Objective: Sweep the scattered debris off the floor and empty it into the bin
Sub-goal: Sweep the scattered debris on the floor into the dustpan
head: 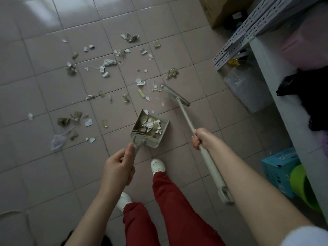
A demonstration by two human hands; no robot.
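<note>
My left hand (119,167) grips the handle of a grey dustpan (160,137) that rests on the tiled floor in front of my feet, with a heap of torn paper and dry leaves inside it. My right hand (201,138) is closed around the pale pole of a flat-headed broom (175,94), whose head lies on the floor just beyond and to the right of the pan. Scattered debris (106,68), paper scraps, crumpled bits and leaf pieces, covers the tiles ahead and to the left. No bin shows.
A metal shelf unit (248,31) and grey ledge (284,107) run along the right, with a clear plastic box (245,87), blue carton (278,171) and green bucket (301,185) beneath. A cardboard box (218,11) stands at top right. My white shoes (158,166) are near the pan.
</note>
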